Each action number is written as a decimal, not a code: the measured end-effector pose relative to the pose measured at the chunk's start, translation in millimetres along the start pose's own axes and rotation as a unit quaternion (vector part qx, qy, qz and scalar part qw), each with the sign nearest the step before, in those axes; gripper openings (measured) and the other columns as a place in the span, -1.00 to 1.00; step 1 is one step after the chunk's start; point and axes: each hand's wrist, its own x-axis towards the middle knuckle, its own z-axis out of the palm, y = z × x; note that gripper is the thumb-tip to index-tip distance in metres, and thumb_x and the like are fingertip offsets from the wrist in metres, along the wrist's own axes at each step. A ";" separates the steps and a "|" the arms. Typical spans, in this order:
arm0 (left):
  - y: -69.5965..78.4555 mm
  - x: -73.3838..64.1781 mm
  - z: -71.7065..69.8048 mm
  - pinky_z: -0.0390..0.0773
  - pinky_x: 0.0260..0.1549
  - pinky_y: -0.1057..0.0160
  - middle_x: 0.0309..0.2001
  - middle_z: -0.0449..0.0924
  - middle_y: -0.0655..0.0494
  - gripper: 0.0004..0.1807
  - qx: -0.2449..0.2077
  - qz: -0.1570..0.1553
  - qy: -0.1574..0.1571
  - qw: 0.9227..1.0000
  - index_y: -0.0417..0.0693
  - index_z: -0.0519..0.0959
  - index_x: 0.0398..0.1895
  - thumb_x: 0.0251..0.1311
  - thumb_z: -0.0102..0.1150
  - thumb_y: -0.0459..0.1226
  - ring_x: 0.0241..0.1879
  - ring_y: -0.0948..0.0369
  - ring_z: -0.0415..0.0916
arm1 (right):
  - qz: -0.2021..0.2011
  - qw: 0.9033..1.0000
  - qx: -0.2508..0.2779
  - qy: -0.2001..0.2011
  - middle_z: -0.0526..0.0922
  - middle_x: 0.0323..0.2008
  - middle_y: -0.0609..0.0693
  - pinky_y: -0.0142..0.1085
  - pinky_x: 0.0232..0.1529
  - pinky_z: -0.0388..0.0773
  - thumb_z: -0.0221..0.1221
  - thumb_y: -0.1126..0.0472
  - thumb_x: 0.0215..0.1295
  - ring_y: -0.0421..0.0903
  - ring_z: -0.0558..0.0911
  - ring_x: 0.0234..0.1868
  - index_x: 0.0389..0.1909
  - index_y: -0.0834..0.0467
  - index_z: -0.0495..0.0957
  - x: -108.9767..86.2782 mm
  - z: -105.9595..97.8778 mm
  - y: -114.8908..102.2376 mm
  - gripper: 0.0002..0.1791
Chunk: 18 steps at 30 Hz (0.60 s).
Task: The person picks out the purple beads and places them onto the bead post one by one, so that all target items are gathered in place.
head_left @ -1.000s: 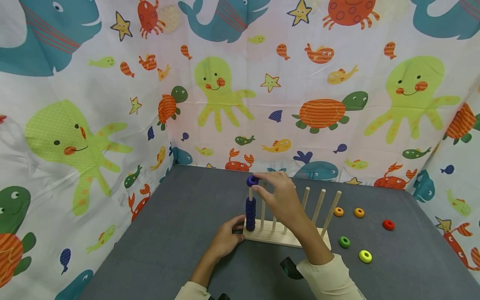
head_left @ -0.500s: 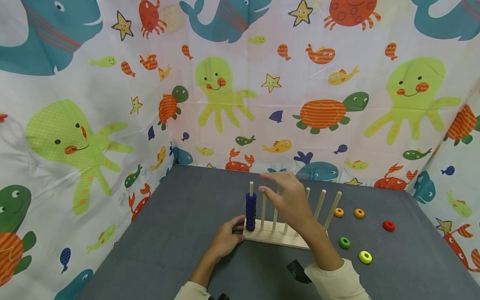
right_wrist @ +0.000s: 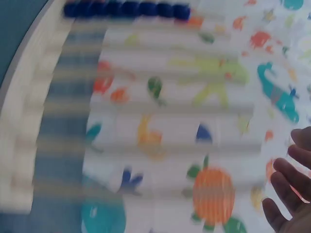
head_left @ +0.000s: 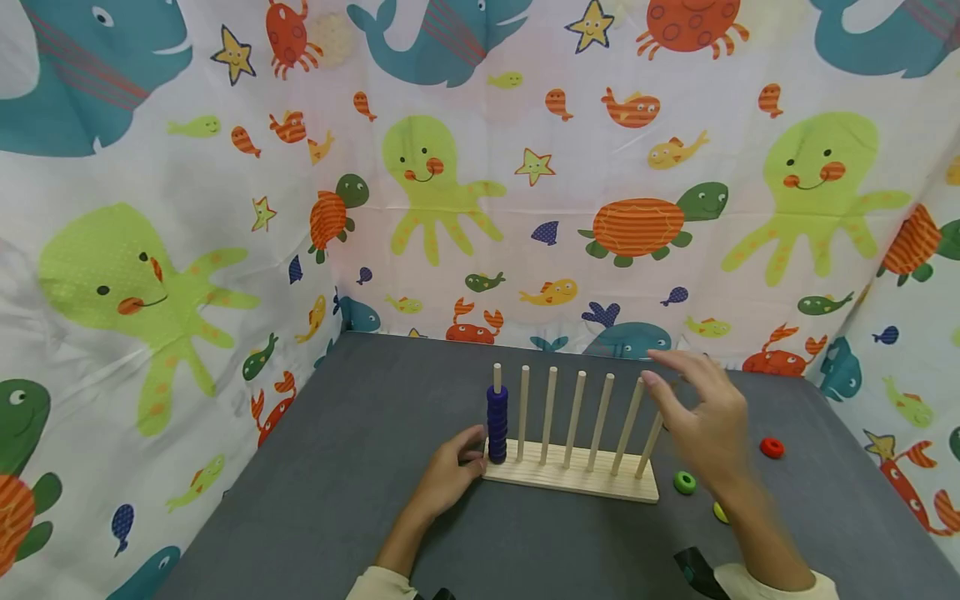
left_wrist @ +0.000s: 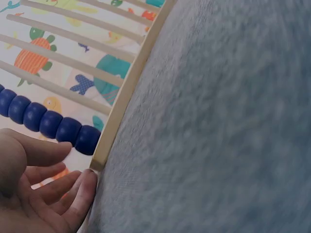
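Note:
A pale wooden stand (head_left: 558,474) with several upright pegs rests on the grey table. Its leftmost peg carries a stack of dark blue rings (head_left: 497,425), and the peg's bare tip shows above them. The other pegs hold no rings. At the stand's left end lies my left hand (head_left: 446,473); in the left wrist view its fingertips (left_wrist: 89,178) touch the end of the base, beside the lowest blue ring (left_wrist: 88,140). My right hand (head_left: 708,421) is raised by the rightmost peg, thumb and fingers apart, holding nothing. The right wrist view is blurred.
Right of the stand lie a green ring (head_left: 684,482), a red ring (head_left: 772,448) and a yellow ring (head_left: 721,512) partly covered by the right forearm. A cloth printed with sea animals (head_left: 480,225) hangs behind and beside the table.
My right hand let go of the top blue ring, which dropped onto the stack, then moved right past the pegs. It now hides the orange rings. The left hand stayed at the stand's end.

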 end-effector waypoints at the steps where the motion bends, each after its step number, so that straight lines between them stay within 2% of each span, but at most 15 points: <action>1: 0.1 0.2 -1.4 0.63 0.14 -0.07 0.43 0.48 -0.30 -0.37 0.005 0.003 0.006 1.000 -0.31 0.38 0.52 0.42 0.24 -0.39 0.22 -0.14 0.64 | 0.011 1.000 -0.011 0.006 0.75 0.07 0.18 -0.61 0.14 0.28 0.41 0.40 0.30 -0.15 0.57 0.09 0.16 0.23 0.72 -2.0 -7.2 6.7 -0.60; 4: 1.8 2.1 -8.4 0.58 0.20 -0.14 0.43 0.48 -0.27 -0.41 0.026 0.002 0.028 0.999 -0.26 0.38 0.53 0.50 0.19 -0.30 0.23 -0.11 0.63 | 0.049 0.998 -0.044 0.000 0.71 0.10 0.20 -0.67 0.09 0.24 0.37 0.34 0.36 -0.19 0.53 0.09 0.23 0.24 0.68 -7.6 -26.4 30.5 -0.59; 7: 4.1 8.3 -21.3 0.52 0.27 -0.22 0.44 0.49 -0.23 -0.42 0.063 -0.002 0.049 0.997 -0.21 0.40 0.53 0.54 0.17 -0.20 0.29 -0.15 0.59 | 0.081 0.993 -0.079 -0.029 0.68 0.11 0.23 -0.69 0.03 0.19 0.35 0.26 0.42 0.00 0.55 0.10 0.28 0.24 0.64 -10.5 -40.8 58.7 -0.57; 9: 4.5 17.0 -32.7 0.47 0.30 -0.26 0.42 0.50 -0.23 -0.42 0.106 0.007 0.060 0.993 -0.20 0.43 0.51 0.54 0.18 -0.15 0.33 -0.19 0.54 | 0.099 0.989 -0.097 -0.055 0.65 0.12 0.30 -0.57 0.00 0.27 0.32 0.20 0.47 0.18 0.56 0.11 0.32 0.28 0.59 -9.8 -47.9 78.3 -0.53; 11: 4.6 28.5 -46.2 0.40 0.36 -0.28 0.43 0.50 -0.24 -0.41 0.155 0.016 0.061 0.986 -0.20 0.44 0.51 0.54 0.19 -0.11 0.39 -0.21 0.48 | 0.119 0.983 -0.112 -0.089 0.62 0.14 0.36 -0.34 0.07 0.43 0.27 0.13 0.52 0.30 0.53 0.14 0.37 0.31 0.52 -7.6 -52.6 97.1 -0.47; 13: 2.0 41.1 -60.7 0.33 0.41 -0.31 0.45 0.46 -0.25 -0.39 0.216 0.025 0.056 0.974 -0.19 0.44 0.51 0.54 0.18 -0.07 0.45 -0.24 0.40 | 0.139 0.974 -0.127 -0.128 0.57 0.18 0.42 0.03 0.12 0.50 0.22 0.04 0.56 0.38 0.47 0.19 0.43 0.33 0.44 -4.9 -54.4 116.0 -0.40; 15: -1.0 52.0 -75.9 0.24 0.45 -0.35 0.52 0.38 -0.23 -0.35 0.275 0.023 0.040 0.960 -0.15 0.41 0.54 0.54 0.16 -0.01 0.50 -0.26 0.30 | 0.149 0.964 -0.139 -0.171 0.51 0.22 0.49 0.37 0.13 0.38 0.19 -0.02 0.57 0.47 0.38 0.24 0.48 0.35 0.35 -2.3 -53.8 136.1 -0.32; 16: -1.7 56.9 -83.5 0.20 0.45 -0.37 0.55 0.34 -0.22 -0.33 0.303 0.021 0.029 0.952 -0.13 0.39 0.56 0.55 0.13 0.02 0.52 -0.27 0.26 | 0.150 0.958 -0.148 -0.192 0.46 0.26 0.53 0.47 0.12 0.29 0.18 -0.05 0.57 0.52 0.33 0.25 0.50 0.36 0.31 -1.3 -52.9 146.3 -0.28; 18: -3.9 65.5 -97.4 0.17 0.45 -0.41 0.60 0.25 -0.20 -0.29 0.363 0.015 0.008 0.932 -0.06 0.35 0.60 0.55 0.08 0.10 0.54 -0.29 0.20 | 0.146 0.947 -0.171 -0.230 0.37 0.31 0.58 0.53 0.12 0.21 0.17 -0.11 0.57 0.58 0.25 0.28 0.53 0.36 0.25 -0.6 -51.5 166.0 -0.21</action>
